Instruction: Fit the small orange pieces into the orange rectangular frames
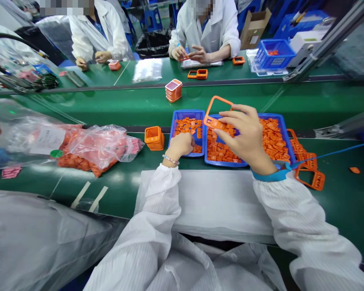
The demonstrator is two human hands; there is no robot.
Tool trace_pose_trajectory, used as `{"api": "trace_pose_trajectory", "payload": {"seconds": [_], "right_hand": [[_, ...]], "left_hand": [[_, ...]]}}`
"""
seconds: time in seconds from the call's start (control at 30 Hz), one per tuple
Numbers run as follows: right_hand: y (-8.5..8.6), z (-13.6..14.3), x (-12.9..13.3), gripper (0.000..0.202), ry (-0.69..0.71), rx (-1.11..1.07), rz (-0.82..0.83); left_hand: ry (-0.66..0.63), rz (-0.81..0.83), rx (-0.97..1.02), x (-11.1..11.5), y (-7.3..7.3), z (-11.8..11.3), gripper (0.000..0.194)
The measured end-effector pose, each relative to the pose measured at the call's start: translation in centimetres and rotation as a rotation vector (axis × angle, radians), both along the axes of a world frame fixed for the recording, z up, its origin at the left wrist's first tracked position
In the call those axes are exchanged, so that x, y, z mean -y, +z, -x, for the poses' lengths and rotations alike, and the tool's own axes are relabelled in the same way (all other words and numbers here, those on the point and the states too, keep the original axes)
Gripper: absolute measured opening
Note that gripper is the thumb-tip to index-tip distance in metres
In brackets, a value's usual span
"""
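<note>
My right hand (pixel 244 131) pinches an orange plastic frame (pixel 210 106) by its lower end and holds it tilted above the blue trays. My left hand (pixel 181 145) reaches into the left blue tray (pixel 173 117), its fingers curled down among small orange plastic pieces (pixel 185 123); the fingertips are hidden, so what they pinch cannot be made out. Behind my right hand, the larger blue tray (pixel 283 128) is heaped with small orange parts (pixel 274 139). To the left of the trays stands a neat stack of orange frames (pixel 154 138).
White sheets (pixel 221 198) lie before me. Plastic bags of orange parts (pixel 100 147) are at left, loose orange frames (pixel 311 173) at right. A stack of framed pieces (pixel 173 89) sits on the green belt (pixel 118 105). Co-workers sit opposite. A blue cord (pixel 336 152) runs from my right wristband.
</note>
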State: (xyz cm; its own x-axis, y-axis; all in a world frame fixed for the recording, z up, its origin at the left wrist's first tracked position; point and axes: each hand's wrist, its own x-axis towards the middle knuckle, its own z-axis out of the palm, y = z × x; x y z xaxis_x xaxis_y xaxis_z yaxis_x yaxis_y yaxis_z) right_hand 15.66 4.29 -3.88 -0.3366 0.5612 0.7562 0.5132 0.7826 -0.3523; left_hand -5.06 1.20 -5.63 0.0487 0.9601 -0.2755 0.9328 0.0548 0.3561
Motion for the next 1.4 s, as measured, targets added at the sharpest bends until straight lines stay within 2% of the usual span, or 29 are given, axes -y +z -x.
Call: {"api": "trace_pose_trajectory", "payload": {"seconds": [0.13, 0.2, 0.3, 0.4, 0.5, 0.7, 0.97, 1.2, 1.3, 1.4], "right_hand": [[-0.2, 0.0, -0.2, 0.018, 0.019, 0.010, 0.049], [-0.4, 0.1, -0.3, 0.017, 0.020, 0.016, 0.053], [-0.8, 0.0, -0.6, 0.014, 0.021, 0.083, 0.038], [-1.3, 0.0, -0.8, 0.013, 0.048, 0.217, 0.009], [-1.5, 0.1, -0.9, 0.011, 0.093, 0.319, 0.005], [-1.5, 0.2, -0.7, 0.008, 0.140, 0.392, -0.025], [-1.8, -0.1, -0.7, 0.020, 0.235, 0.381, 0.034], [-1.6, -0.2, -0.7, 0.025, 0.248, 0.219, 0.049], [-1.3, -0.2, -0.6, 0.026, 0.241, 0.164, 0.018], [-0.9, -0.3, -0.4, 0.025, 0.235, 0.120, -0.015]], "left_hand": [[-0.017, 0.006, 0.011, -0.3, -0.3, 0.1, 0.013], [-0.036, 0.004, 0.021, -0.4, 0.0, 0.5, 0.012], [-0.036, -0.076, 0.121, -0.2, 1.4, 1.3, 0.008], [-0.025, -0.244, 0.252, 0.6, 3.3, 1.5, 0.009], [-0.031, -0.354, 0.236, 1.2, 4.4, 1.0, 0.008], [-0.064, -0.350, 0.082, 1.4, 4.2, -0.4, 0.005], [-0.085, -0.397, 0.197, 1.3, 4.0, -0.8, 0.009], [-0.034, -0.466, 0.506, 1.1, 3.4, -0.4, 0.010], [-0.015, -0.379, 0.770, 1.0, 3.3, -0.6, 0.028], [-0.020, -0.322, 1.025, 0.7, 3.3, -1.1, 0.028]]}}
